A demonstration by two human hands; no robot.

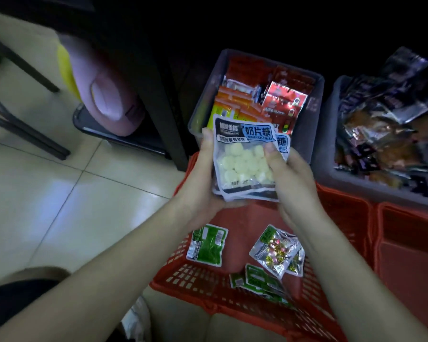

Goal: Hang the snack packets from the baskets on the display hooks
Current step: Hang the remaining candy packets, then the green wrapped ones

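Both hands hold a stack of milk-candy packets (242, 161) above the near red basket (183, 275). The left hand (200, 178) cups it with fingers (206, 137) curled over the edge, and the right hand (292, 178) pinches its side. Square the top edges now so they reach a hook together; no hook is in view. The stack shows two printed tops. Below lie two silver packets (277, 250) and green packets (206, 244), probably three. There are two red baskets and two grey bins (200, 114).
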